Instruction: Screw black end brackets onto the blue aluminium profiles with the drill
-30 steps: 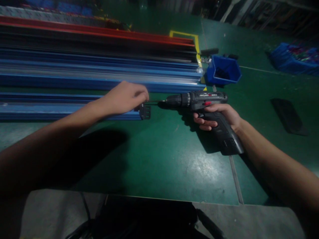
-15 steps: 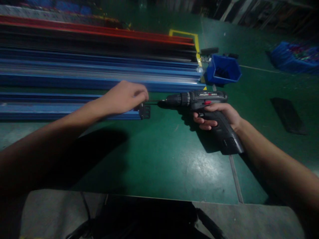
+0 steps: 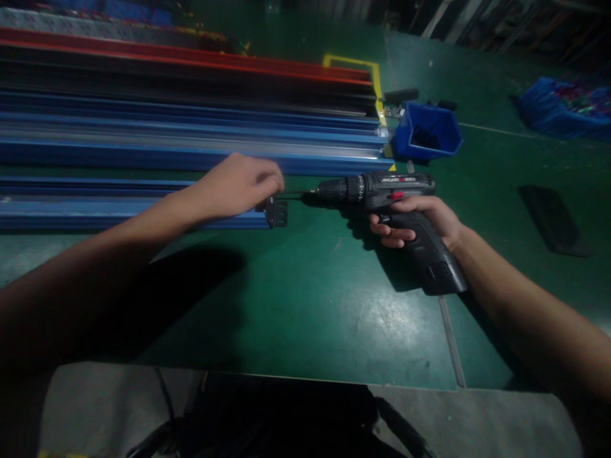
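My right hand (image 3: 424,222) is wrapped round the grip of a black cordless drill (image 3: 398,186), which points left. A long thin bit (image 3: 298,192) runs from its chuck to the end of a blue metal profile (image 3: 119,213). A black end bracket (image 3: 278,213) with slots sits on that end. My left hand (image 3: 243,184) rests over the profile's end, fingers curled and pinched close to the bit's tip. Whatever those fingertips hold is hidden from me.
Behind lie more blue profiles (image 3: 191,146), black ones and a red profile (image 3: 191,54), by a yellow frame (image 3: 377,79). A blue bin (image 3: 427,143) with dark parts stands beyond the drill. To the right are a dark flat object (image 3: 551,219) and another blue bin (image 3: 539,111).
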Tool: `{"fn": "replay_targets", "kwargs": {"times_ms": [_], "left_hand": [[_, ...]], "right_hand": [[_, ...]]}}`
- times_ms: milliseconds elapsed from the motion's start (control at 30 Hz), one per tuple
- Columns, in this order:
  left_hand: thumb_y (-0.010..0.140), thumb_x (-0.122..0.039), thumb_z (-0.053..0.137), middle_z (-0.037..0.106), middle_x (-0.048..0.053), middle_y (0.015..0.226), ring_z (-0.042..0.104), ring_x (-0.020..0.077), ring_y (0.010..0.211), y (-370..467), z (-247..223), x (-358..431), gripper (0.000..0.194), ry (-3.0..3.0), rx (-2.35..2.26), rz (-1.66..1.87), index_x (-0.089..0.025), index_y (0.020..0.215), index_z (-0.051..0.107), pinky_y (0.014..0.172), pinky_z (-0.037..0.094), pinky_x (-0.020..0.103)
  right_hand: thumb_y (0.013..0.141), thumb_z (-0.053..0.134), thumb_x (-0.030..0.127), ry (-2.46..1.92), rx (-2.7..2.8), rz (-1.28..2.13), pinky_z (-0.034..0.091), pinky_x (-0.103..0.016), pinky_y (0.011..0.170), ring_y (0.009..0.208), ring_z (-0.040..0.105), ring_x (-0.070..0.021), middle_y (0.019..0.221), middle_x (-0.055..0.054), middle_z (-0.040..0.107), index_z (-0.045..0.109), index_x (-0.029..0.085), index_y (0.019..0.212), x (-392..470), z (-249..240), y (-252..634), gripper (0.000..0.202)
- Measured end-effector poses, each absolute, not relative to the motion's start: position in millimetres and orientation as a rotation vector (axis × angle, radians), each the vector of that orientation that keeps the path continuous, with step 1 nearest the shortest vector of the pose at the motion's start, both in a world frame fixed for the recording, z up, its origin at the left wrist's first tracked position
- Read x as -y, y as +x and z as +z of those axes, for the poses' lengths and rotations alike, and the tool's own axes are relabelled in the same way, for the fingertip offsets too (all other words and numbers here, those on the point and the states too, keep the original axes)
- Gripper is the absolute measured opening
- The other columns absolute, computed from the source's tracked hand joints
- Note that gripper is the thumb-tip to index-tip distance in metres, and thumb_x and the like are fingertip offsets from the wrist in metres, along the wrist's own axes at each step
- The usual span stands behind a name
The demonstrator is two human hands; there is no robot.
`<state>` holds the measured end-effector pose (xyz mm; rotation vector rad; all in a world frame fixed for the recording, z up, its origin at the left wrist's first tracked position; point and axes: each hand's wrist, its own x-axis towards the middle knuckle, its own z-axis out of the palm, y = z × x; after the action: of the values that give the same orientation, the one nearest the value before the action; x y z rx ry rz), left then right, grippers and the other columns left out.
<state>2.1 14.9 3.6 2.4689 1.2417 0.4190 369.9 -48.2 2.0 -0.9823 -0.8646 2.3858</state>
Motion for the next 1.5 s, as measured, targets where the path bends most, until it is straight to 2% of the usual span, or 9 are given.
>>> {"fn": "replay_targets", "kwargs": {"times_ms": [633,1000,1233,1500], "left_hand": [[0.094,-0.037,0.045,0.077,0.006,0.090,0.069,0.0217,0.084,2.7,2.8,-15.4,0.042,2.487,-1.236,0.415,-0.016,0.101,0.081,0.090,0.051,0.033],[0.094,-0.035,0.046,0.077,0.005,0.087,0.069,0.0204,0.080,3.2,3.3,-15.0,0.039,2.496,-1.231,0.428,-0.017,0.098,0.080,0.085,0.050,0.032],[0.093,-0.037,0.046,0.077,0.003,0.084,0.067,0.0190,0.074,1.7,2.8,-15.2,0.038,2.492,-1.226,0.427,-0.017,0.097,0.079,0.078,0.048,0.029],[0.094,-0.039,0.044,0.078,0.004,0.087,0.068,0.0199,0.076,0.5,1.3,-16.1,0.041,2.506,-1.231,0.398,-0.017,0.100,0.079,0.080,0.048,0.030]], "right_hand": [[0.092,0.060,0.024,-0.884,0.848,2.419,0.053,-0.027,0.059,0.052,0.041,-0.0072,0.087,-0.007,0.063,0.061,0.007,0.108,46.3,-2.6,371.5,0.024],[0.093,0.058,0.024,-0.948,0.854,2.393,0.052,-0.030,0.056,0.051,0.038,-0.0086,0.086,-0.007,0.061,0.060,0.011,0.107,46.3,-1.4,370.9,0.019],[0.093,0.058,0.023,-0.941,0.826,2.399,0.052,-0.029,0.056,0.051,0.038,-0.0081,0.086,-0.007,0.062,0.061,0.010,0.107,48.2,0.6,370.0,0.020],[0.092,0.060,0.024,-0.955,0.828,2.394,0.051,-0.028,0.055,0.051,0.039,-0.0084,0.085,-0.008,0.063,0.063,0.008,0.106,47.7,0.3,370.1,0.022]]}}
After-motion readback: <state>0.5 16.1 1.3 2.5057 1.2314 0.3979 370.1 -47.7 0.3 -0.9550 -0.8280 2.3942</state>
